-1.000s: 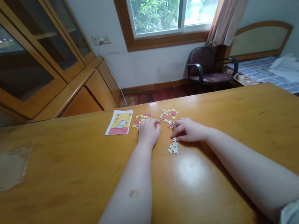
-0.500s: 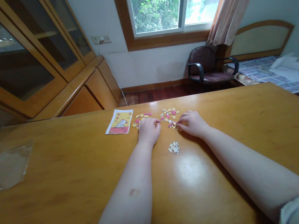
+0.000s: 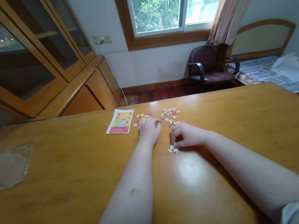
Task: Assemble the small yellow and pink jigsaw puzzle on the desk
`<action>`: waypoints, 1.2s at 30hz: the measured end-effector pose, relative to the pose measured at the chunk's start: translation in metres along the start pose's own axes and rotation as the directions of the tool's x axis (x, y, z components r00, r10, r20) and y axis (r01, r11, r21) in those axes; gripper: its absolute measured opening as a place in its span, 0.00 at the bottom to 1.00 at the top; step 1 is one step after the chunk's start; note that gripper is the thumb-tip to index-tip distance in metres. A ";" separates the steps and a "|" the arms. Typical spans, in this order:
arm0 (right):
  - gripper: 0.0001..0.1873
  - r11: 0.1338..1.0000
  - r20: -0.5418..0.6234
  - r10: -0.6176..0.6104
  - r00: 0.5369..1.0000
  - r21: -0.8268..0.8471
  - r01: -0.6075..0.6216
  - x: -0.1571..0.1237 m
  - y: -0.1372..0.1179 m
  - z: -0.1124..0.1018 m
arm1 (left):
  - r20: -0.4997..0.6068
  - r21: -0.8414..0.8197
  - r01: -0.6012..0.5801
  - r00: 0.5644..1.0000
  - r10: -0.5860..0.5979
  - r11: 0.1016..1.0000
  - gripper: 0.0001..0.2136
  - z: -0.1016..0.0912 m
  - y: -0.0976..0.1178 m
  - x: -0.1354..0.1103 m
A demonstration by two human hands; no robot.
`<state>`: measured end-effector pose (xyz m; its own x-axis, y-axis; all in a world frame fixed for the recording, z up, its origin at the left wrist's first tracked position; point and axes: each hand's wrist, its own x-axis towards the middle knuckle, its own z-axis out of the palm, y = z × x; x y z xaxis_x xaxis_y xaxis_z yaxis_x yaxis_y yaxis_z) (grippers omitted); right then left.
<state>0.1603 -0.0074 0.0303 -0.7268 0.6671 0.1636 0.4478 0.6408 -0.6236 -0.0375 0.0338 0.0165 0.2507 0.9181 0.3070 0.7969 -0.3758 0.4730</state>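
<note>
Several small jigsaw pieces (image 3: 170,114) in yellow, pink and white lie scattered on the far middle of a wooden table (image 3: 64,186). A little cluster of joined pale pieces (image 3: 172,149) lies nearer me. My right hand (image 3: 185,135) hovers over that cluster with fingers curled down, pinched on something I cannot make out. My left hand (image 3: 149,130) rests palm down beside the scattered pieces, fingers bent, touching the pile's left part. A picture card (image 3: 120,121) with a cartoon animal lies left of the pieces.
A clear plastic bag (image 3: 5,169) lies at the table's left. Beyond the table stand a dark armchair (image 3: 206,68), a wooden cabinet with glass doors (image 3: 30,59), a window and a bed (image 3: 282,75) with papers at right.
My right hand drew back from the scattered pieces toward me and now sits over the small joined cluster. My left hand has stayed in place.
</note>
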 end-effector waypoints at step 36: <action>0.03 0.957 -0.219 0.184 0.958 -0.182 -0.226 0.007 -0.011 0.018 | 0.023 -0.013 0.025 0.999 -0.024 1.000 0.10 -0.002 0.001 0.001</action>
<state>0.1408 -0.0170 0.0248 -0.4996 0.8406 0.2093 0.6875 0.5317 -0.4947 -0.0374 0.0338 0.0187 0.2441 0.9296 0.2762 0.7953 -0.3549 0.4914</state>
